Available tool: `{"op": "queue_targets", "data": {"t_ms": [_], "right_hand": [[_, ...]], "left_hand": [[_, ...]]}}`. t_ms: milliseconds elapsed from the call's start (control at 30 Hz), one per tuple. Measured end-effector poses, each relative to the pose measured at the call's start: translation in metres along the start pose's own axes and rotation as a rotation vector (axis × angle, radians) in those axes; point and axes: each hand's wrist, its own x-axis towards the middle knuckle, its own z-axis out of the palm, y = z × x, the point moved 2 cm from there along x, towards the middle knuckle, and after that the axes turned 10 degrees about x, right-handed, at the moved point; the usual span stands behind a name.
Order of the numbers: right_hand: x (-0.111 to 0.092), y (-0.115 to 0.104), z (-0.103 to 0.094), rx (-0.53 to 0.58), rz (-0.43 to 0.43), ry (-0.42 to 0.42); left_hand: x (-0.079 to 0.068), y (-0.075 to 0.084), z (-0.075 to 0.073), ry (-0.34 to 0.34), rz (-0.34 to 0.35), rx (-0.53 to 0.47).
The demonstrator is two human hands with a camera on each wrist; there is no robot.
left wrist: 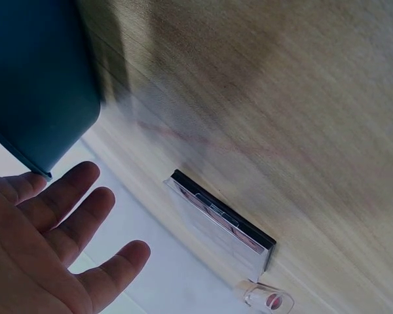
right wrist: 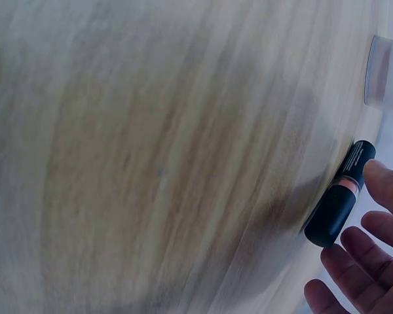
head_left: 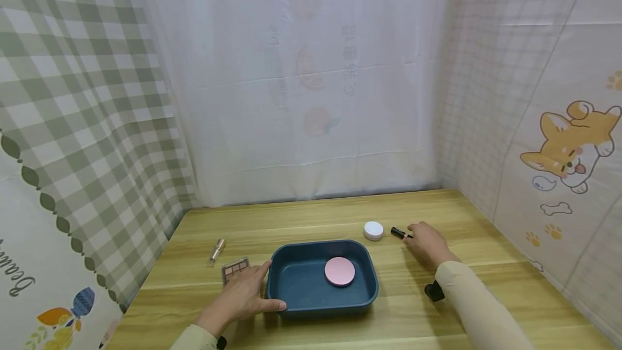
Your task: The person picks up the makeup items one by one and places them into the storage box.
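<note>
A dark blue rectangular bin [head_left: 311,298] with a round pink compact [head_left: 339,271] in it stands before me. My left hand [head_left: 245,291] is at its left side, fingers spread, index fingertip right at the rim and thumb along the near corner. My right hand [head_left: 428,244] reaches over a black lipstick tube [right wrist: 339,196] with a pink band, which lies on the wooden table. In the right wrist view the thumb is at one side of the tube and the loosely bent fingers [right wrist: 354,261] are at the other, not closed round it.
An eyeshadow palette [head_left: 235,269] lies by the left hand, partly hidden behind it in the head view. Beyond it is a clear lipstick tube [head_left: 216,251]. A white round jar [head_left: 373,230] stands left of the black tube. Curtains [head_left: 311,123] close off the table's back and sides.
</note>
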Motion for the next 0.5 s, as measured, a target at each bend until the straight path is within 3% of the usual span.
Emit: {"op": "queue_targets", "data": {"t_ms": [500], "right_hand": [[0.0068,0.0013,0.008,-0.004,-0.035,0.02]], "left_hand": [[-0.0019,0.0014,-0.0015,0.002,0.01,0.005]]}}
